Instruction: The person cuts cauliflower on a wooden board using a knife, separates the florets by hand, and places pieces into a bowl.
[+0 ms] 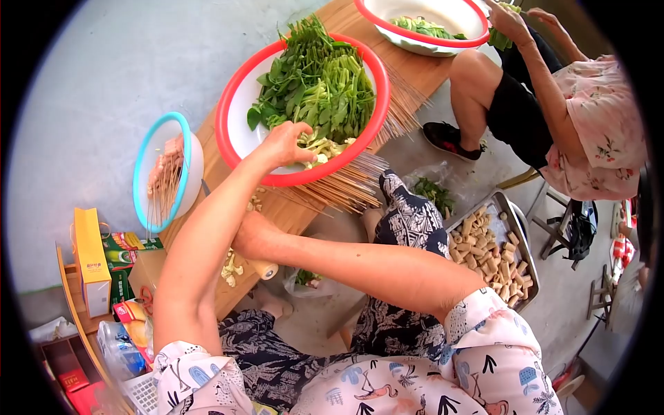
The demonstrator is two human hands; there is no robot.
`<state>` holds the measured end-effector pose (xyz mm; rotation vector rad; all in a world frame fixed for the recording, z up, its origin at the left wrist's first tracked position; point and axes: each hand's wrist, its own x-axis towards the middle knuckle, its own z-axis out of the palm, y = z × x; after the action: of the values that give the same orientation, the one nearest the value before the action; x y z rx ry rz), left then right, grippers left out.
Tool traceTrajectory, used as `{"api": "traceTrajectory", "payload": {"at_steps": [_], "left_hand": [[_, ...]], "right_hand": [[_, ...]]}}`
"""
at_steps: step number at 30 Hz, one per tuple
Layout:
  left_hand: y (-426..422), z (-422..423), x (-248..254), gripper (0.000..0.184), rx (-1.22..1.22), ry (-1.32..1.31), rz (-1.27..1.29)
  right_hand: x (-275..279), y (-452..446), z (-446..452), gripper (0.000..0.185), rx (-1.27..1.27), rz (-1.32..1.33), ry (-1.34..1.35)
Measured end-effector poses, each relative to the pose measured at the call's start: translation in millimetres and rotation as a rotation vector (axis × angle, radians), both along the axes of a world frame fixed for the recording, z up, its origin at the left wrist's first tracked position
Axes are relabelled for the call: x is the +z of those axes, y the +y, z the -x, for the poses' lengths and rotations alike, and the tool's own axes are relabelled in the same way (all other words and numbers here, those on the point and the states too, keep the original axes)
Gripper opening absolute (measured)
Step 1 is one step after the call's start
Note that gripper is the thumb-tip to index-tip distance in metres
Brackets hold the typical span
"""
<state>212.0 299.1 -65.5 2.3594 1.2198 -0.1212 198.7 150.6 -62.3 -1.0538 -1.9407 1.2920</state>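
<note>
My left hand reaches over the near rim of a white basin with a red rim. Its fingers are spread apart just above pale cut vegetable pieces. Behind them, bundles of green leafy vegetables fill the basin. Crossing beneath my left forearm, my right hand is low over the wooden bench; its fingers are hidden. A light wooden handle lies just below it, and pale cut pieces are scattered alongside. Whether my right hand touches anything cannot be made out.
Bamboo skewers stick out beneath the basin. A blue-rimmed bowl holds skewered meat. Right of my knees is a metal tray of brown chunks. Another person sits by a second red-rimmed basin. Boxes stand at left.
</note>
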Motion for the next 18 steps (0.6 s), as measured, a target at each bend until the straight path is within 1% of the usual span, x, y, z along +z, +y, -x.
{"api": "traceTrajectory", "payload": {"at_steps": [1,3,4,6,8,9,10,11,12,13,14,15,16,18], "left_hand": [[-4,2,-4,0.061,-0.023,-0.039,-0.008],[-10,0,-11,0.062,-0.026,-0.055,-0.026],[-14,-1,-13,0.063,-0.029,-0.071,-0.041],[-20,-4,-10,0.063,-0.024,-0.07,-0.038],[-26,-9,0,0.058,-0.05,-0.026,-0.141],[-25,-10,2,0.058,-0.047,-0.028,-0.141],[-23,-11,4,0.056,-0.128,-0.034,-0.154],[-23,-12,6,0.055,-0.209,-0.04,-0.169],[-23,-13,8,0.055,-0.206,-0.041,-0.169],[-23,-16,9,0.054,-0.285,-0.007,-0.17],[-23,-19,10,0.053,-0.365,0.027,-0.171],[-22,-20,10,0.053,-0.364,0.026,-0.172],[-22,-21,10,0.054,-0.394,0.075,-0.182],[-22,-23,9,0.056,-0.42,0.123,-0.193]], "right_hand": [[3,-4,-1,0.021,0.001,-0.001,0.001],[7,-11,-5,0.02,-0.066,0.032,0.141],[5,-11,-5,0.02,-0.067,0.034,0.137],[4,-13,-6,0.021,0.021,-0.087,0.122],[6,-15,-7,0.021,0.029,-0.064,0.113],[6,-16,-8,0.021,0.035,-0.043,0.109],[4,-15,-7,0.021,0.038,-0.04,0.106],[2,-14,-6,0.02,0.056,-0.101,0.079],[2,-12,-6,0.02,0.073,-0.162,0.053],[2,-11,-6,0.02,0.075,-0.163,0.052],[3,-9,-6,0.025,0.112,-0.193,-0.023],[1,-8,-4,0.03,0.149,-0.223,-0.097],[0,-7,-2,0.03,0.15,-0.224,-0.097],[0,-5,0,0.031,0.102,-0.103,0.019]]}}
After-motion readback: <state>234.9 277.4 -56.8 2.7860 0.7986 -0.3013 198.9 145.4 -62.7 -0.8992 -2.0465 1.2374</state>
